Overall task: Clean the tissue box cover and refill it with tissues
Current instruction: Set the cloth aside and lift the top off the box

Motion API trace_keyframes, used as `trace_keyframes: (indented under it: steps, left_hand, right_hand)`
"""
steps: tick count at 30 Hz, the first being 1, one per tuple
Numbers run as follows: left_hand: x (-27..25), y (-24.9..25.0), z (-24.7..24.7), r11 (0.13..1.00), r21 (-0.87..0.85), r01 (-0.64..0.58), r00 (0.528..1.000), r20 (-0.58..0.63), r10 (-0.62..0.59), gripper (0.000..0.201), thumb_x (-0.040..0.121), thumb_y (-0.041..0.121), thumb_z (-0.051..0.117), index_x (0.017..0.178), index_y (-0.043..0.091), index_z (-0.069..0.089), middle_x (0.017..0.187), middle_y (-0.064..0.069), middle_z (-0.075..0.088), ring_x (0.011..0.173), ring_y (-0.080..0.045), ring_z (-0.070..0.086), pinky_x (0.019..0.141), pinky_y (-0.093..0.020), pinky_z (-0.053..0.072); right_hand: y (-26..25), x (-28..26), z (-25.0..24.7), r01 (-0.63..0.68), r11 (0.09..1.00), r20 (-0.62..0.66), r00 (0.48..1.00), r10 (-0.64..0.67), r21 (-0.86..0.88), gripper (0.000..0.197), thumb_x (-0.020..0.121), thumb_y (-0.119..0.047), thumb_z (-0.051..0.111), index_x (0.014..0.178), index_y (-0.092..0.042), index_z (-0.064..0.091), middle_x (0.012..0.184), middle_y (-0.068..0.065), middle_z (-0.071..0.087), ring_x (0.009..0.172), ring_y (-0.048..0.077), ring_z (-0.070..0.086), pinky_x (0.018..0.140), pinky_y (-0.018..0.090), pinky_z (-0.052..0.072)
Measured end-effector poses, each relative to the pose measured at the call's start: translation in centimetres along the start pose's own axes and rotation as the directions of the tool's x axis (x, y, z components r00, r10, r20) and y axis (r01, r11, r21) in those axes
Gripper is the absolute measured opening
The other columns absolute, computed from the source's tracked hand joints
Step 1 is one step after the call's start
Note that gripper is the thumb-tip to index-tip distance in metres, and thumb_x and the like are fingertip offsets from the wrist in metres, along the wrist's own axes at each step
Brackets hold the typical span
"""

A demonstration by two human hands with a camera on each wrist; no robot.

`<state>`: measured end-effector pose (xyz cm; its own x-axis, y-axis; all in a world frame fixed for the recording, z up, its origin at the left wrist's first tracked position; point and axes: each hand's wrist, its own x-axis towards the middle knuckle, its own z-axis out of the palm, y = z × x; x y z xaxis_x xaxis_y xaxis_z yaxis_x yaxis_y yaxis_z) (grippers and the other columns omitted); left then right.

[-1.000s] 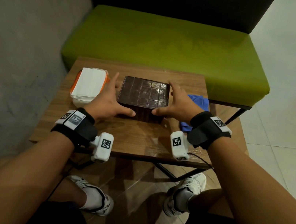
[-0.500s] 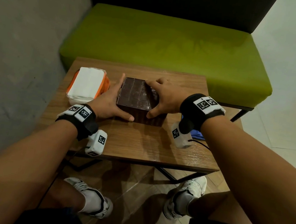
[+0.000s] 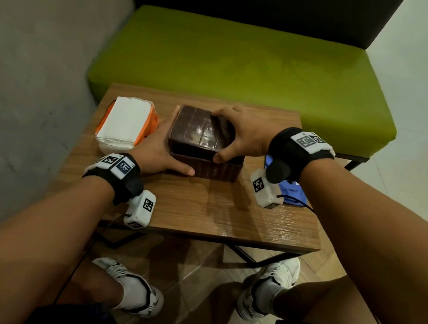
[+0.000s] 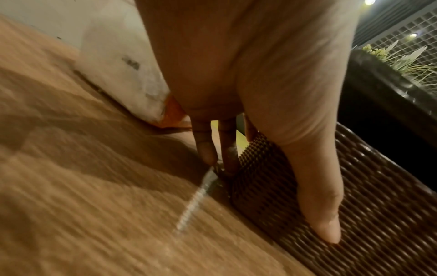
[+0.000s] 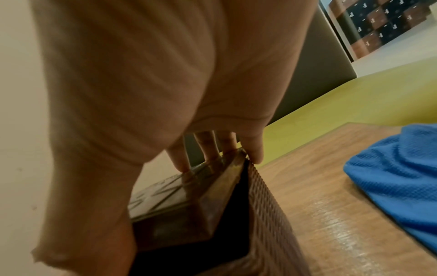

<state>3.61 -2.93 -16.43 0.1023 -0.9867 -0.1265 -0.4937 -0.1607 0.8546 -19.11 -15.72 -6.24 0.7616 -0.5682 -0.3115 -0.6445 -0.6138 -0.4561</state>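
The tissue box cover is a dark brown woven box (image 3: 217,170) at the middle of the wooden table (image 3: 213,211), with a glossy brown tiled lid (image 3: 198,131). My right hand (image 3: 238,137) grips the lid, fingers over its far edge and thumb on its near edge. The lid is tilted up on the right, which shows a dark gap inside (image 5: 231,209). My left hand (image 3: 164,146) braces the box's left side with straight fingers, the thumb (image 4: 316,196) flat against the woven front wall (image 4: 366,224). A white tissue pack (image 3: 127,124) in an orange wrapper lies left of the box.
A blue cloth (image 3: 293,191) lies on the table to the right of the box, partly hidden by my right wrist. A green bench (image 3: 249,64) stands behind the table and a grey wall (image 3: 25,78) is on the left. My feet are under the table's front edge.
My right hand moved from the box's right side onto the lid and has raised its right edge. The left hand stays on the box's left side.
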Motion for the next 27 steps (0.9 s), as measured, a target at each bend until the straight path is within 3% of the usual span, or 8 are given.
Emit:
trace_keyframes:
  steps: [4, 8, 12, 16, 18, 20, 22, 27]
  left_hand:
    - [-0.1, 0.8, 0.4, 1.000, 0.015, 0.010, 0.998, -0.059, -0.009, 0.130, 0.060, 0.021, 0.108, 0.162, 0.024, 0.028, 0.147, 0.009, 0.054, 0.132, -0.005, 0.057, 0.114, -0.029, 0.047]
    - [0.1, 1.4, 0.3, 0.997, -0.070, -0.035, 0.997, -0.065, 0.030, 0.122, 0.063, -0.001, 0.103, 0.161, 0.018, 0.033, 0.142, 0.007, 0.062, 0.121, 0.013, 0.063, 0.102, -0.013, 0.053]
    - [0.2, 1.1, -0.1, 0.999, -0.041, 0.011, 0.999, -0.045, -0.013, 0.133, 0.060, 0.020, 0.108, 0.165, 0.019, 0.026, 0.153, 0.003, 0.061, 0.139, -0.008, 0.061, 0.119, -0.045, 0.050]
    - [-1.3, 1.8, -0.2, 0.991, 0.049, 0.128, 0.987, -0.106, -0.122, 0.148, 0.065, 0.036, 0.105, 0.173, 0.020, 0.005, 0.168, -0.003, 0.044, 0.152, -0.020, 0.046, 0.125, -0.045, 0.041]
    - [-2.7, 2.4, 0.1, 0.977, 0.073, 0.201, 0.971, -0.147, -0.189, 0.118, 0.078, 0.028, 0.098, 0.169, 0.013, 0.024, 0.155, -0.003, 0.053, 0.139, -0.022, 0.055, 0.111, -0.036, 0.047]
    - [-4.0, 2.3, 0.5, 0.949, -0.016, 0.315, 0.935, -0.164, -0.314, 0.085, 0.089, 0.031, 0.090, 0.157, 0.011, 0.043, 0.134, -0.011, 0.067, 0.110, -0.027, 0.072, 0.085, -0.042, 0.062]
    - [-5.4, 2.2, 1.6, 0.891, -0.157, 0.426, 0.885, -0.130, -0.447, 0.052, 0.100, 0.031, 0.078, 0.139, 0.004, 0.058, 0.107, -0.013, 0.070, 0.080, -0.021, 0.070, 0.059, -0.035, 0.060]
    - [-7.8, 2.0, 5.0, 0.867, -0.174, 0.468, 0.873, -0.062, -0.484, 0.028, 0.103, 0.024, 0.075, 0.118, 0.003, 0.067, 0.095, -0.012, 0.069, 0.073, -0.019, 0.067, 0.049, -0.027, 0.059]
  right_hand:
    - [0.5, -1.3, -0.8, 0.034, 0.998, -0.183, 0.983, -0.023, 0.055, 0.113, 0.069, -0.053, 0.095, 0.161, -0.028, 0.034, 0.145, 0.005, 0.043, 0.132, 0.028, 0.051, 0.106, 0.044, 0.052]
    - [0.4, -4.2, -1.2, 0.016, 0.996, -0.190, 0.982, 0.001, 0.086, 0.110, 0.069, -0.052, 0.095, 0.158, -0.025, 0.036, 0.143, -0.001, 0.045, 0.124, 0.019, 0.051, 0.093, 0.030, 0.047]
    - [-0.3, -8.0, 1.0, 0.020, 0.997, -0.112, 0.994, -0.012, 0.071, 0.106, 0.064, -0.050, 0.099, 0.148, -0.025, 0.041, 0.133, -0.009, 0.042, 0.120, 0.018, 0.053, 0.091, 0.031, 0.052]
    - [-0.5, -10.6, 4.1, 0.027, 0.999, -0.024, 0.999, -0.028, -0.038, 0.107, 0.061, -0.058, 0.097, 0.144, -0.027, 0.038, 0.141, 0.000, 0.042, 0.124, 0.021, 0.048, 0.103, 0.042, 0.054]
    - [-0.5, -11.0, 5.5, 0.021, 0.998, 0.024, 1.000, -0.020, -0.052, 0.108, 0.061, -0.056, 0.098, 0.145, -0.027, 0.037, 0.144, 0.001, 0.041, 0.124, 0.021, 0.048, 0.103, 0.041, 0.055]
    - [-0.8, -10.9, 6.7, 0.012, 0.997, 0.062, 0.998, -0.008, -0.071, 0.106, 0.063, -0.053, 0.098, 0.145, -0.026, 0.037, 0.144, 0.001, 0.040, 0.121, 0.019, 0.047, 0.101, 0.040, 0.055]
    - [-0.9, -10.4, 7.8, 0.002, 0.994, 0.080, 0.997, 0.007, -0.105, 0.105, 0.064, -0.052, 0.098, 0.146, -0.023, 0.038, 0.145, 0.003, 0.040, 0.125, 0.022, 0.047, 0.105, 0.044, 0.054]
    - [-0.9, -9.7, 10.0, -0.011, 0.993, 0.082, 0.996, 0.021, -0.121, 0.108, 0.065, -0.052, 0.097, 0.151, -0.023, 0.037, 0.153, 0.003, 0.039, 0.139, 0.027, 0.040, 0.113, 0.049, 0.047]
